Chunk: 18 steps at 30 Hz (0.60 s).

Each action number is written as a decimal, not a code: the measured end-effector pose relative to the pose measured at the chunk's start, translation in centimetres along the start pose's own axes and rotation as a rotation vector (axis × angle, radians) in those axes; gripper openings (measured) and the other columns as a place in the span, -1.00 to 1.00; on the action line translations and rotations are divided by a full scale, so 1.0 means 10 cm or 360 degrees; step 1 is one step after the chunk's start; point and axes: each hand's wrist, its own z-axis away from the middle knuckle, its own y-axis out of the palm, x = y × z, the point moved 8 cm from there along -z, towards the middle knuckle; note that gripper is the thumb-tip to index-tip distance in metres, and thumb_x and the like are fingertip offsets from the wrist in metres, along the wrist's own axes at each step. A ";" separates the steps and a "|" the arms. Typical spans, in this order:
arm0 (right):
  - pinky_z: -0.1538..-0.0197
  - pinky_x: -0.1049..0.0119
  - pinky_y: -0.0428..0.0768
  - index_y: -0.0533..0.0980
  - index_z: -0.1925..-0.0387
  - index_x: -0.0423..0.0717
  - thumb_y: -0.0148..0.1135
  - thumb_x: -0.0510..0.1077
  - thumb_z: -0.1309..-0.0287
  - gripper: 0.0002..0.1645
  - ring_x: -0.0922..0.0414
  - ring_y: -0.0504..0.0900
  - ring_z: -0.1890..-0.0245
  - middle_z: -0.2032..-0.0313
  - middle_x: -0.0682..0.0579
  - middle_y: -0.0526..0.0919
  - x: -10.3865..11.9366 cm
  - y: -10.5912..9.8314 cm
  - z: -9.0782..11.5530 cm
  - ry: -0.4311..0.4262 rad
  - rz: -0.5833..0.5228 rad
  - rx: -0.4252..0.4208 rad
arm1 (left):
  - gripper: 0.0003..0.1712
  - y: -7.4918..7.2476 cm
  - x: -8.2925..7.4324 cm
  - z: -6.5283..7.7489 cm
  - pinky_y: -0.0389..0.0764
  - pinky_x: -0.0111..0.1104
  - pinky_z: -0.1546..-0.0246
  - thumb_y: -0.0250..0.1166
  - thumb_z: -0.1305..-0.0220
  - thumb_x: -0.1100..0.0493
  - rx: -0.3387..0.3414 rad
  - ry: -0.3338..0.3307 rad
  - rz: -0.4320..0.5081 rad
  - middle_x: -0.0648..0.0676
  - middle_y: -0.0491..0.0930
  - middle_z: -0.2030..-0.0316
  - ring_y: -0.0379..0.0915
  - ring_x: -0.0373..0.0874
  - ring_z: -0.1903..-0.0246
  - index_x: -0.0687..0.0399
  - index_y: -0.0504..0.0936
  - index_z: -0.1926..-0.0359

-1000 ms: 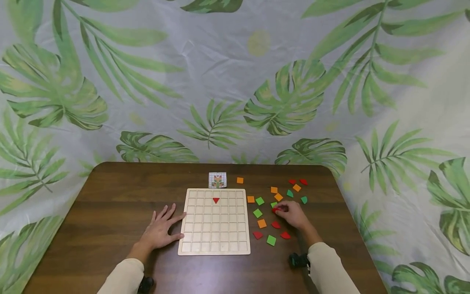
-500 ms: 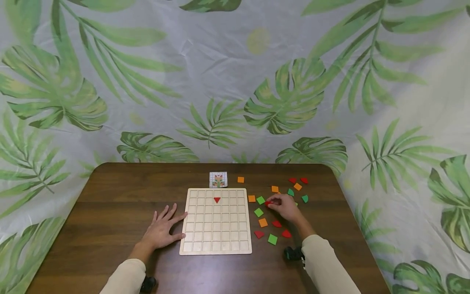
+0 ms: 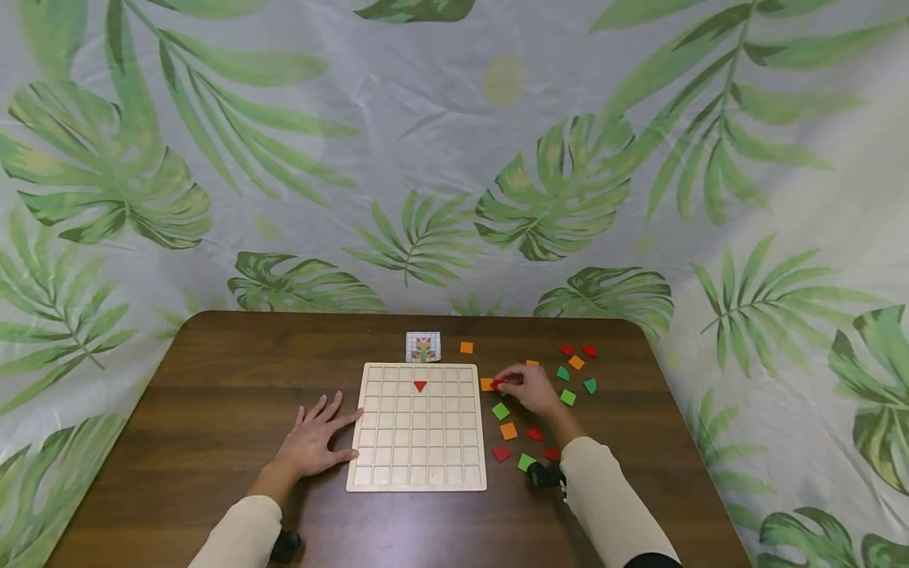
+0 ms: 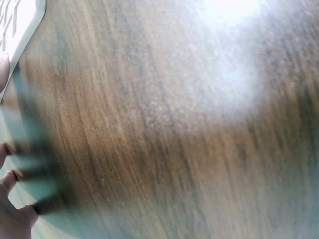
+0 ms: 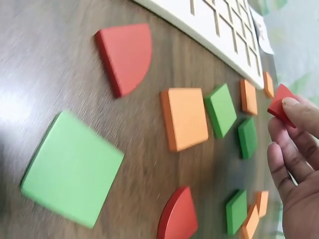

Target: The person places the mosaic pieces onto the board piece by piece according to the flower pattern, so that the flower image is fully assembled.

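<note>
My right hand (image 3: 531, 388) pinches a small red tile (image 5: 280, 103) between thumb and fingers, above the loose tiles right of the board. Part of the tile's outline is covered by the thumb. Fingers spread, my left hand (image 3: 311, 443) rests on the table with its thumb and index fingertip at the left edge of the wooden grid board (image 3: 417, 487). A red triangle tile (image 3: 420, 386) sits in the board's upper part, pointing toward me. Close to the right hand, an orange square tile (image 3: 486, 384) lies beside the board's right edge.
A pattern card (image 3: 423, 347) lies just beyond the board. Several loose tiles are scattered to the right, among them a green square (image 3: 500, 411), an orange square (image 3: 508, 431), a red quarter circle (image 5: 127, 57) and a dark green piece (image 3: 590, 386). A leaf-print cloth (image 3: 440, 158) hangs behind the table.
My right hand has carried the red tile leftward and slightly away from me, toward the board's right edge. A green square it covered now shows. The left hand has stayed in place.
</note>
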 end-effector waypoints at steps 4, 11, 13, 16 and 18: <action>0.26 0.27 0.61 0.66 0.22 -0.25 0.31 -0.29 -0.16 -0.86 0.10 0.62 0.33 0.28 -0.06 0.68 0.06 0.07 -0.08 0.0013 -0.0024 0.0031 | -0.17 0.00 0.02 -0.01 -0.13 0.35 -0.26 0.32 -0.07 -0.32 -0.0003 -0.0004 -0.0006 0.31 0.09 -0.43 -0.06 0.37 -0.39 -0.14 0.43 -0.33; 0.27 0.27 0.61 0.67 0.27 -0.26 0.35 -0.29 -0.12 -0.88 0.12 0.61 0.39 0.38 -0.03 0.68 0.19 0.18 -0.20 -0.0020 0.0005 0.0043 | -0.17 -0.02 0.01 -0.03 -0.12 0.34 -0.27 0.38 -0.04 -0.26 0.0014 -0.0026 0.0005 0.31 0.09 -0.43 -0.06 0.36 -0.39 -0.15 0.43 -0.33; 0.28 0.29 0.61 0.67 0.29 -0.23 0.36 -0.28 -0.11 -0.89 0.14 0.61 0.39 0.39 0.00 0.67 0.20 0.21 -0.24 0.0015 0.0000 0.0045 | -0.17 -0.02 0.01 -0.02 -0.12 0.35 -0.26 0.39 -0.03 -0.26 0.0023 -0.0025 0.0003 0.32 0.10 -0.42 -0.06 0.37 -0.39 -0.15 0.43 -0.33; 0.32 0.31 0.61 0.68 0.30 -0.21 0.37 -0.28 -0.11 -0.90 0.13 0.60 0.40 0.38 0.00 0.68 0.21 0.27 -0.29 0.0051 -0.0028 0.0054 | -0.17 -0.01 0.00 -0.02 -0.11 0.35 -0.26 0.39 -0.04 -0.25 0.0032 -0.0024 0.0004 0.32 0.09 -0.42 -0.06 0.37 -0.39 -0.15 0.43 -0.33; 0.34 0.31 0.61 0.68 0.30 -0.21 0.36 -0.28 -0.11 -0.90 0.11 0.62 0.40 0.35 -0.02 0.68 0.22 0.31 -0.33 0.0053 -0.0040 0.0071 | -0.17 -0.02 0.00 -0.01 -0.11 0.35 -0.26 0.39 -0.04 -0.25 0.0030 -0.0023 -0.0001 0.32 0.10 -0.42 -0.06 0.38 -0.38 -0.15 0.43 -0.33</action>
